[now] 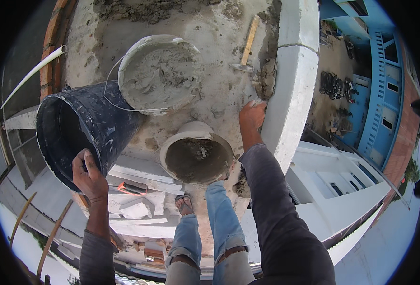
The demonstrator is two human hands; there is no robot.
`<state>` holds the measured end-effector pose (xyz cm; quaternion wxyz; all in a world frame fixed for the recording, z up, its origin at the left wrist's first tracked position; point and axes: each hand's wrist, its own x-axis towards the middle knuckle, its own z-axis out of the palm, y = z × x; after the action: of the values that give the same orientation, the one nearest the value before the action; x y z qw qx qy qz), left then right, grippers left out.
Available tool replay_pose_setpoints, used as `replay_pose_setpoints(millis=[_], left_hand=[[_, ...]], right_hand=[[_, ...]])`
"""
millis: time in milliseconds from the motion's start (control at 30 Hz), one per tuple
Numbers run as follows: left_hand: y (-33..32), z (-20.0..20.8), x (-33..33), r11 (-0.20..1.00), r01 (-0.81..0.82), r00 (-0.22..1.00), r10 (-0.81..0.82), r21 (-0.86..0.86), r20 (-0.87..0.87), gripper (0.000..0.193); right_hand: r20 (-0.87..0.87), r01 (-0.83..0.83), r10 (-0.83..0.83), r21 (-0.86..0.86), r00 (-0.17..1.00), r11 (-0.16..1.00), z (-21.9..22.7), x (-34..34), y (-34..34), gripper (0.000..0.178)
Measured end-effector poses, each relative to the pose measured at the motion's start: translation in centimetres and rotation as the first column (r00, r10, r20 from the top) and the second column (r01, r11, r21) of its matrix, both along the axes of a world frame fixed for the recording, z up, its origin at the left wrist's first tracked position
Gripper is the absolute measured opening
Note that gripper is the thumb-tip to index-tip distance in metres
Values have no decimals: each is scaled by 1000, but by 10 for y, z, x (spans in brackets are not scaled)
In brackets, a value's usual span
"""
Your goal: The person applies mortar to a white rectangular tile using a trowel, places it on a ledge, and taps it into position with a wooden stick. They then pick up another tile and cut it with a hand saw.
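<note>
My left hand (90, 175) is closed at the near rim of a large dark blue bucket (112, 114), thumb and fingers curled at its edge. The bucket is tilted with its mouth toward me and its inside in shadow. My right hand (252, 115) makes a fist beside the pale block wall (286, 102), just below a heap of wet mortar (267, 78); whatever it may hold is hidden. Between my hands stands a round pan (196, 126) with grey mortar smeared inside. Beyond it, a pale bucket (129, 78) with a wire handle is full of mortar.
A hammer (249, 40) with a wooden handle lies near the wall. Pale block pieces (139, 209) and an orange-handled tool (132, 188) lie by my feet. A white pipe (34, 71) sticks out at left. Past the wall there is a drop to a yard (336, 61).
</note>
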<state>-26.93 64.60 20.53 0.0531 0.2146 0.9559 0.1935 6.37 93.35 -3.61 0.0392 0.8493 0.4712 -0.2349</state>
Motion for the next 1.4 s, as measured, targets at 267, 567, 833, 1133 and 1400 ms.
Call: replay_pose_setpoints(millis=[267, 567, 833, 1133, 1400], left_hand=[[5, 3, 2, 1000, 12, 999, -12, -17, -34, 33], [8, 4, 3, 999, -23, 999, 21, -46, -44, 34], [1, 1, 1, 997, 74, 996, -74, 3, -41, 29], [-1, -1, -6, 989, -36, 964, -4, 145, 267, 36], [7, 2, -3, 996, 65, 987, -73, 60, 141, 39]], right_hand=[[-365, -99, 217, 314, 905, 944, 128, 47, -194, 40], [-886, -30, -357, -382, 296, 924, 180, 33, -268, 21], [-606, 48, 41, 129, 794, 991, 25, 36, 25, 35], [-257, -98, 198, 355, 946, 930, -72, -20, 117, 42], [-59, 5, 2, 118, 998, 993, -51, 62, -108, 48]])
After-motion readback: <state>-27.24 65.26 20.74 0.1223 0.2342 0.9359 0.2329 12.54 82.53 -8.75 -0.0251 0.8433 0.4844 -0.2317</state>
